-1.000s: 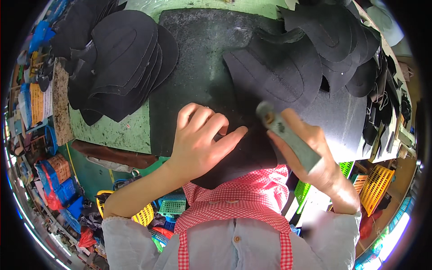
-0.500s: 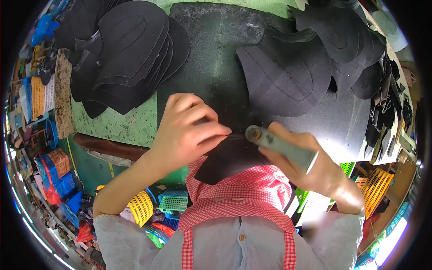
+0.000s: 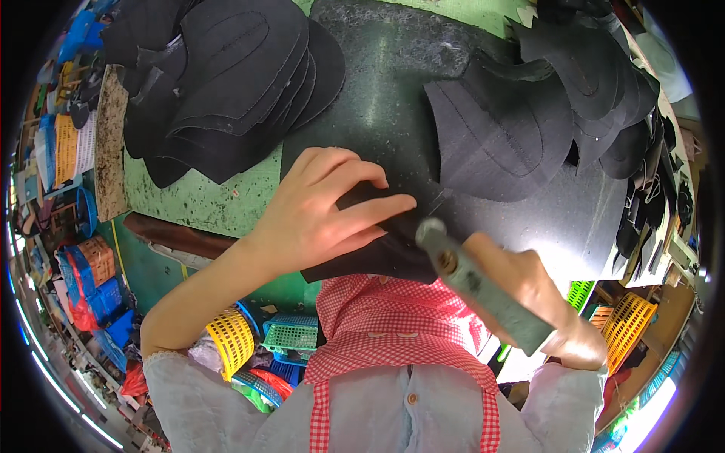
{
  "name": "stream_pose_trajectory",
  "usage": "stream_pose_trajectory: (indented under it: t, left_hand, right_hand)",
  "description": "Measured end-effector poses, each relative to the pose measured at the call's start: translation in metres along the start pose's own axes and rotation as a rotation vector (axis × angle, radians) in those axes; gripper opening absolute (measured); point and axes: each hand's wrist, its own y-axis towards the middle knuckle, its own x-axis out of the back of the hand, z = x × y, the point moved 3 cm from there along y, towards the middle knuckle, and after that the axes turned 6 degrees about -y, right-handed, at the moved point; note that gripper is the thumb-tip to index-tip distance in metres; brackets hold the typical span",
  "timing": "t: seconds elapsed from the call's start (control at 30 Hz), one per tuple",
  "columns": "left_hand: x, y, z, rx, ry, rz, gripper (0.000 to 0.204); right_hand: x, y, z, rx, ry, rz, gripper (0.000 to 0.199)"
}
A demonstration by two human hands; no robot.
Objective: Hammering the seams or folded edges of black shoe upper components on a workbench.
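Observation:
A black shoe-upper piece point(image 3: 370, 260) lies at the near edge of the dark work slab point(image 3: 370, 113), overlapping my checked apron. My left hand point(image 3: 325, 208) rests over this piece with its fingers spread and the fingertips touching it. My right hand point(image 3: 521, 279) is closed round a hammer point(image 3: 487, 294). Its grey metal head is tilted, with the round end just right of my left fingertips and raised above the piece. The handle is mostly hidden behind the head and hand.
A pile of black cut pieces point(image 3: 234, 75) lies at the far left. More black pieces point(image 3: 498, 136) overlap on the right. A brown roll point(image 3: 177, 238) lies along the table's left front edge. Plastic baskets point(image 3: 230, 340) stand below the table.
The hammer has moved slightly right and nearer, and its head has turned. My left fingers have spread from a pinch. The black piece has shifted left.

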Motion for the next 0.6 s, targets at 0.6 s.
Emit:
stream_pose_trajectory:
  t: [0.6]
  left_hand:
    - [0.003,0.005,0.030,-0.275,-0.240,0.115,0.028]
  right_hand:
    - [-0.031,0.011,0.001,-0.032,0.028,0.034,0.031]
